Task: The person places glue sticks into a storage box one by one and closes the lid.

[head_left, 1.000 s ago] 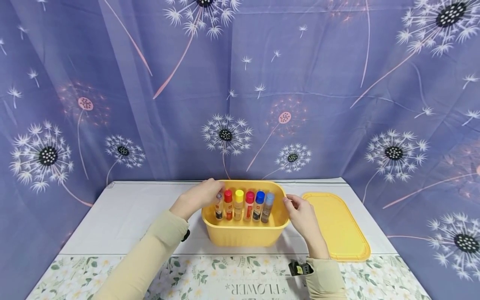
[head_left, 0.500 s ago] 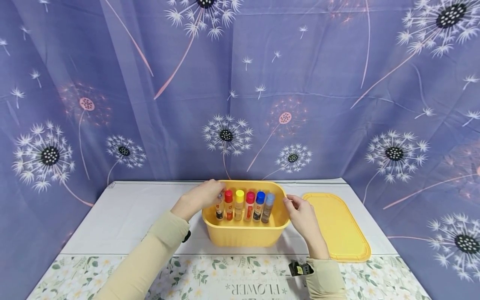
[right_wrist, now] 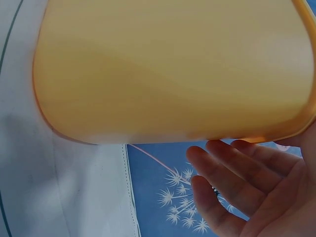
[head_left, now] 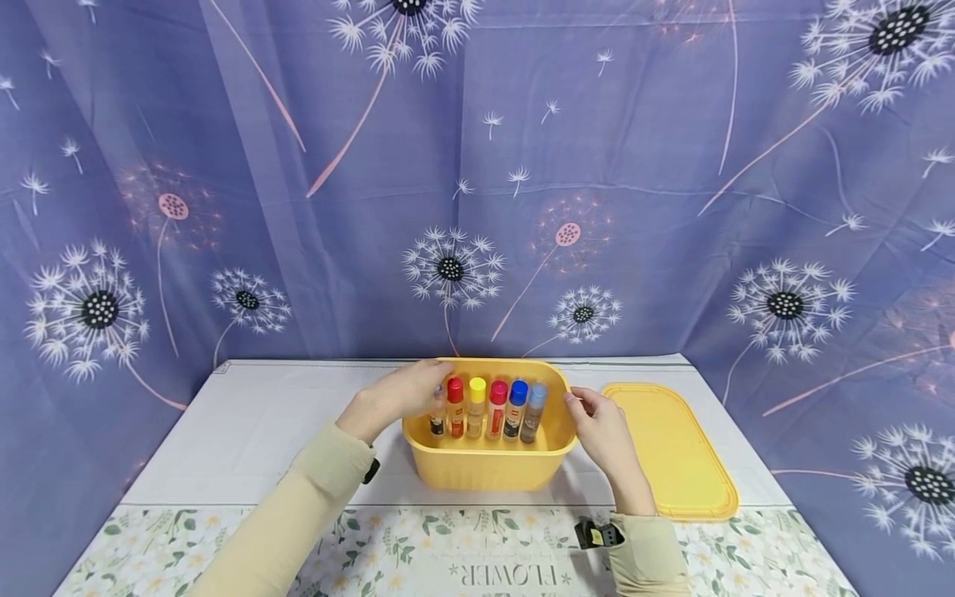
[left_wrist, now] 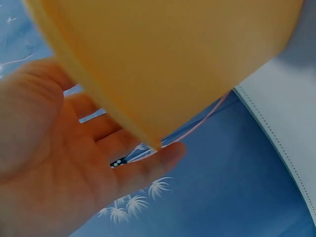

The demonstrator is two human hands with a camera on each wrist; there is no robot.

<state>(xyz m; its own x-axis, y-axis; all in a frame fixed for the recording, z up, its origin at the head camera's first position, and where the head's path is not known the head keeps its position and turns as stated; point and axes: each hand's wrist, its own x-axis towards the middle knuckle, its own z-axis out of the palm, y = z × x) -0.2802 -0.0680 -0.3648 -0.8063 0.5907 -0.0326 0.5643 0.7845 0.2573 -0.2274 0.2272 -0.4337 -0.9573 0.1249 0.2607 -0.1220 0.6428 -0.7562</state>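
Observation:
A yellow plastic bin (head_left: 485, 471) stands on the table with its top uncovered. Inside it, several small clear bottles (head_left: 496, 414) with red, yellow and blue caps stand upright in a row. My left hand (head_left: 399, 391) grips the bin's left rim and partly covers the leftmost bottle (head_left: 436, 424). In the left wrist view, its fingers reach behind the rim's edge. My right hand (head_left: 606, 431) holds the right rim, thumb on the rim and fingers curled along the outside. The right wrist view shows those fingers beside the bin wall (right_wrist: 173, 74).
A yellow lid (head_left: 675, 452) lies flat to the right of the bin, close to my right forearm. The white table cover (head_left: 276, 414) meets a floral strip (head_left: 418, 547) at the front. A purple dandelion curtain (head_left: 358, 274) hangs directly behind the table.
My left hand's fingers have shifted very slightly at the left rim. The bin, the bottles, the lid and my right hand look the same.

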